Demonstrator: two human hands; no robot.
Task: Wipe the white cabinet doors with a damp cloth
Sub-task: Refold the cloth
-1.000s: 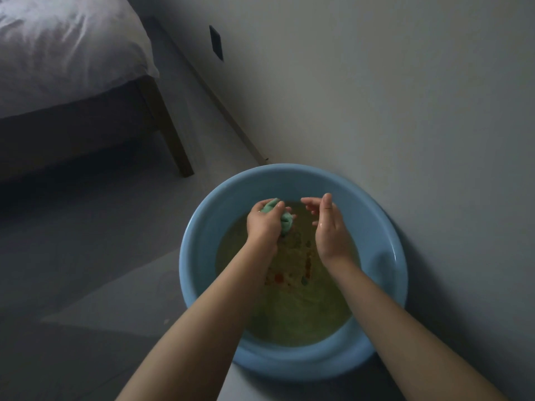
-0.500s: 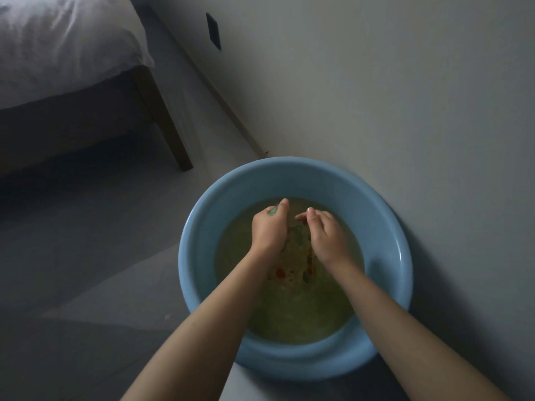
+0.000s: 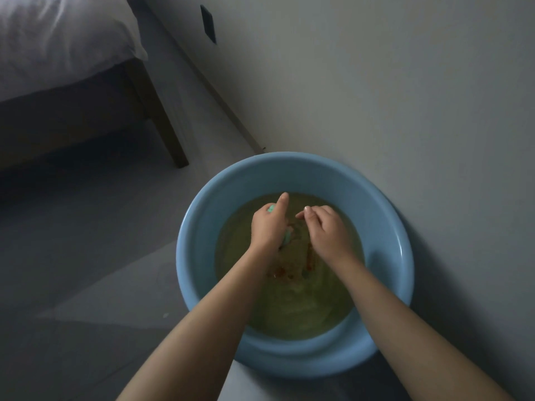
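A round blue basin of yellowish water stands on the floor against a pale surface on the right. Both my hands are over the water inside it. My left hand grips a bunched green cloth; bits of it show past the knuckles and under the palm, and the forefinger points forward. My right hand hovers just beside it, fingers bent downward over the water, and what they touch is hidden. Reddish patterned marks show under the water between my wrists.
A bed with pale bedding and a dark wooden leg stands at the upper left. Grey floor spreads left of the basin. The pale wall or panel rises right behind the basin, with a dark socket plate further back.
My hands have sunk lower toward the water. The right hand, raised with its palm open a second ago, now curls down beside the left. The cloth stays in my left hand.
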